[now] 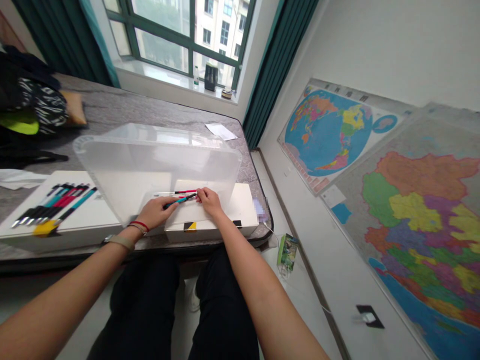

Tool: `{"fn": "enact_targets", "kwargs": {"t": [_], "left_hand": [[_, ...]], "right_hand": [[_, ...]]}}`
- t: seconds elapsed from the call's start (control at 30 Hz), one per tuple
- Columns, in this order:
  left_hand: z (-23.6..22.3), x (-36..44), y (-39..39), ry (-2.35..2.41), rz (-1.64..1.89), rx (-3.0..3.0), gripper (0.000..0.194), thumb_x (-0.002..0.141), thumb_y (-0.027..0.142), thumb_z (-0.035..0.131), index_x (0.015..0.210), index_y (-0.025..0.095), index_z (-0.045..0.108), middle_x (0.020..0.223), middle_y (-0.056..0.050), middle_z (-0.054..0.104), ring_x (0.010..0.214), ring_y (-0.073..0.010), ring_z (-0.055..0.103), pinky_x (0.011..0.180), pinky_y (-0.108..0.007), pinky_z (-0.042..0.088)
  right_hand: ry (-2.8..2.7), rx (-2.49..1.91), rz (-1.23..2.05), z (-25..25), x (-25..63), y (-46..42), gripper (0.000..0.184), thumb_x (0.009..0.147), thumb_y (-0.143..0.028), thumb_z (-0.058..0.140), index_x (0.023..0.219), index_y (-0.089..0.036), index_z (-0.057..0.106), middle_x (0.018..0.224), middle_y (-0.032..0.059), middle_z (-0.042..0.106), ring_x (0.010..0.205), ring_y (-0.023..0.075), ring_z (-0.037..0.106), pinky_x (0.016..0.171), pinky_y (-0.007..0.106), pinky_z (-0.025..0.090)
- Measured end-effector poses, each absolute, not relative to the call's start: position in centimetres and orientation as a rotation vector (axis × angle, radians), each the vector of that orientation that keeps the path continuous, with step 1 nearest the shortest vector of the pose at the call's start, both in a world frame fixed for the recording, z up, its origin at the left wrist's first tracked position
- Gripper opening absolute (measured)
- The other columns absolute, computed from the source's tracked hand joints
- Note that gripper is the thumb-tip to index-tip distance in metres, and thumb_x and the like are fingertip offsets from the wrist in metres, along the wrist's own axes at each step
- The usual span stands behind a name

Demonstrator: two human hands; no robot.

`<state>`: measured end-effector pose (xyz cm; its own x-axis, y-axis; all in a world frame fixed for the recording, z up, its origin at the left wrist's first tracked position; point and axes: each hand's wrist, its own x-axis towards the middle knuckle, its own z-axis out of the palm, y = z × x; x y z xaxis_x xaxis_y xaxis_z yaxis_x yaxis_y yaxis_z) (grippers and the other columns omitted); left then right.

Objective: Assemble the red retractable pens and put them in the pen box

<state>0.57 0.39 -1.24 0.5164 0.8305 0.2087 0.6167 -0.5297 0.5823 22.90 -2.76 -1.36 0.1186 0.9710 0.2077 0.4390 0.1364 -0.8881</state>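
Observation:
Over the right white box (210,227), my left hand (155,212) is closed on the near end of a blue-and-black pen (183,199). My right hand (210,201) pinches at the pen's other end, its fingertips close together; whether a small part sits between them is hidden. Just behind the pen lie a red pen (186,191) and a pale, clear-looking one (161,193), partly covered by my hands. To the left, several blue, red and black pens (52,205) rest in a row on another white box (22,192).
A translucent plastic bin (157,155) lies on its side behind both boxes on the grey bed surface (150,110). A backpack (41,102) is at far left, a white paper (221,131) at back right. A green box (288,251) with a cable stands on the floor.

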Motion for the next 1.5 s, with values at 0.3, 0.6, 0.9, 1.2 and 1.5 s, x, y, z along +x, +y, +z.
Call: {"fn": "enact_targets", "kwargs": {"t": [0.3,0.6,0.9,1.2,1.5], "left_hand": [[-1.6,0.1,0.6,1.110,0.676,2.330,0.050,0.086,0.054,0.046,0.111,0.020,0.072,0.111,-0.010,0.072,0.101,-0.0268,0.064,0.089,-0.034,0.047],[-1.4,0.1,0.7,1.164,0.713,2.205,0.053,0.082,0.058,0.048,0.105,0.019,0.075,0.109,-0.010,0.073,0.099,-0.0277,0.065,0.088,-0.035,0.047],[-1.0,0.3,0.4,1.127,0.743,2.203,0.053,0.083,0.057,0.049,0.107,0.018,0.074,0.111,-0.011,0.072,0.101,-0.0286,0.065,0.091,-0.037,0.048],[-1.3,0.1,0.6,1.126,0.758,2.138,0.055,0.082,0.060,0.050,0.109,0.019,0.073,0.111,-0.010,0.072,0.103,-0.0288,0.064,0.093,-0.037,0.048],[-1.1,0.1,0.4,1.108,0.797,2.127,0.050,0.082,0.055,0.052,0.105,0.017,0.075,0.109,-0.010,0.073,0.102,-0.0284,0.065,0.092,-0.037,0.048]], "right_hand": [[-1.516,-1.560,0.570,-0.2,22.4,-3.5,0.055,0.095,-0.057,0.035,0.057,-0.020,0.052,0.055,-0.0026,0.050,0.062,0.0142,0.052,0.062,0.024,0.035],[-1.485,-1.404,0.741,-1.1,22.5,-3.2,0.019,0.089,-0.039,0.056,0.089,-0.021,0.061,0.067,-0.0033,0.063,0.065,0.0133,0.058,0.065,0.023,0.042],[-1.603,-1.550,0.573,-0.4,22.5,-3.4,0.047,0.095,-0.053,0.041,0.062,-0.021,0.053,0.061,-0.0030,0.054,0.065,0.0138,0.052,0.063,0.023,0.035],[-1.504,-1.439,0.704,-0.8,22.5,-3.3,0.027,0.094,-0.046,0.048,0.087,-0.021,0.058,0.068,-0.0042,0.061,0.067,0.0133,0.056,0.065,0.023,0.039],[-1.539,-1.546,0.582,0.0,22.3,-3.7,0.043,0.094,-0.054,0.044,0.067,-0.022,0.054,0.059,-0.0036,0.055,0.064,0.0139,0.052,0.063,0.023,0.035]]}}
